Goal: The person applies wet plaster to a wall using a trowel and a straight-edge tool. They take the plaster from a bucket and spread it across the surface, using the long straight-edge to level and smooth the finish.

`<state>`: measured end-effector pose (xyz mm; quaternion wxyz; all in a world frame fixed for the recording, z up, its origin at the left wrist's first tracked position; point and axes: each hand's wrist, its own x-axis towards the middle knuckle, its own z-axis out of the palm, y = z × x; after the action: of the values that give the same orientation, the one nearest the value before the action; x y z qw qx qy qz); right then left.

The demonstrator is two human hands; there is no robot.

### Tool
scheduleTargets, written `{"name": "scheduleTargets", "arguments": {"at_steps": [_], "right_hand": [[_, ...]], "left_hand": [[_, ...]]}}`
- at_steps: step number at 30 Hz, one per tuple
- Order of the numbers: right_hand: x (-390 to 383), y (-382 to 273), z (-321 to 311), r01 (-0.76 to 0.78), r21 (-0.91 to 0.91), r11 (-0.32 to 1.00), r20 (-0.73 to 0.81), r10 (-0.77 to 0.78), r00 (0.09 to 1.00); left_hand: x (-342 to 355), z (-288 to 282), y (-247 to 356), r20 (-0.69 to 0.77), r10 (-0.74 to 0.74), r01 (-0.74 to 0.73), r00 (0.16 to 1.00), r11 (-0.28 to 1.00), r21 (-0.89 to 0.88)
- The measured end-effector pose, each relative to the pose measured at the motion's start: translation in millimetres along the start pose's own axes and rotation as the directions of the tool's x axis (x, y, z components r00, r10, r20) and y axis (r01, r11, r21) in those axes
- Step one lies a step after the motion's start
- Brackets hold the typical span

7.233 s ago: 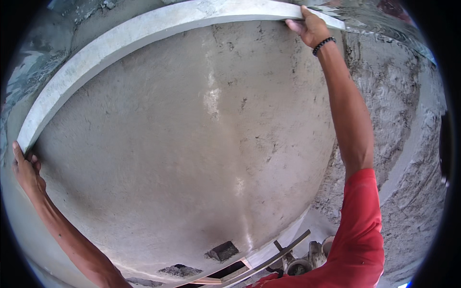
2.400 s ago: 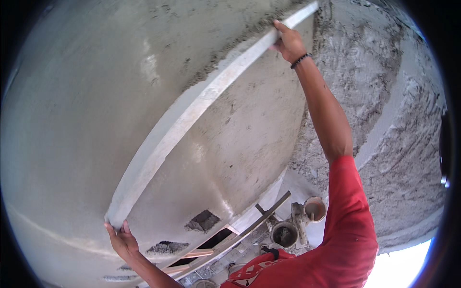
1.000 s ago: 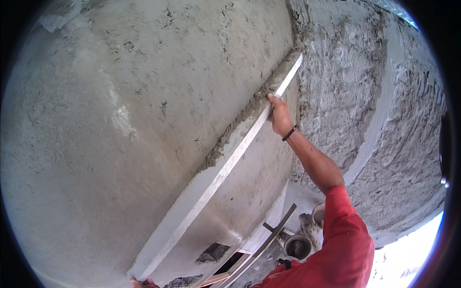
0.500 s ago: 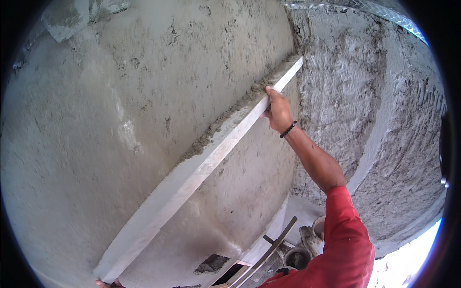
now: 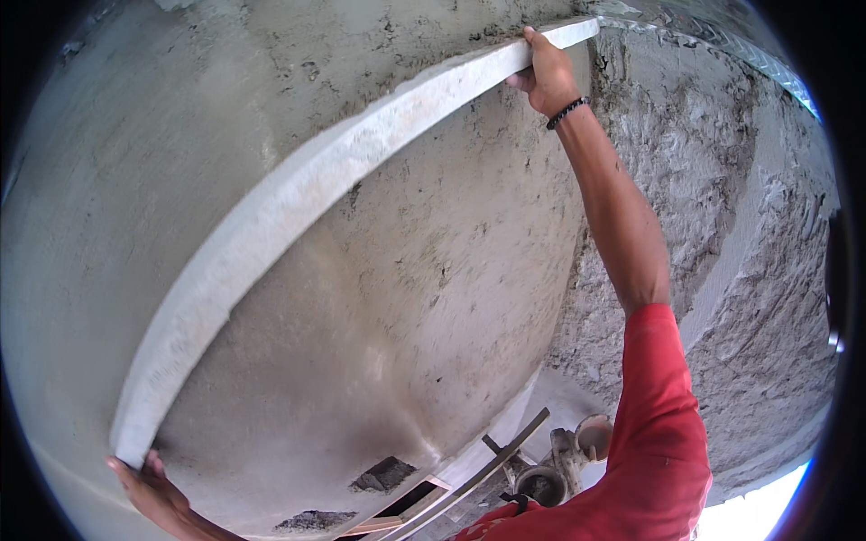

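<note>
A long pale straightedge lies against the wet grey plaster wall, slanting from the lower left up to the far right corner. My right hand, a dark beaded bracelet at its wrist, is closed around the bar near its upper end. At the lower end my left hand grips the bar, thumb and fingers on either side of its tip. A little mortar shows along the bar's upper edge. Below the bar the plaster looks smoother, with small pits.
A rougher plastered wall meets this one at a corner on the right. Metal mesh strip runs along its top. Down below are buckets, a wooden strip and a rectangular recess low in the wall.
Both hands have moved the straightedge up the wall, its lower end also shifting left. My left hand has come further into view. Less mortar shows along the bar's upper edge.
</note>
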<state>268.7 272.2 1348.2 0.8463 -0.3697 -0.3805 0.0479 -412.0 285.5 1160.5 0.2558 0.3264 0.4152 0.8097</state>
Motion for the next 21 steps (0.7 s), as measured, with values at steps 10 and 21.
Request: {"name": "scheduleTargets", "arguments": {"at_steps": [10, 21], "right_hand": [[18.8, -26.4, 33.9, -0.080, 0.046, 0.996, -0.100, 0.084, 0.991], [-17.6, -45.8, 53.9, -0.199, 0.141, 0.970, 0.112, 0.184, 0.976]], "left_hand": [[76.0, 9.6, 69.0, 0.142, 0.103, -0.105, 0.984, 0.994, 0.012], [124.3, -18.4, 98.1, 0.214, 0.043, -0.024, 0.976, 0.996, -0.090]]}}
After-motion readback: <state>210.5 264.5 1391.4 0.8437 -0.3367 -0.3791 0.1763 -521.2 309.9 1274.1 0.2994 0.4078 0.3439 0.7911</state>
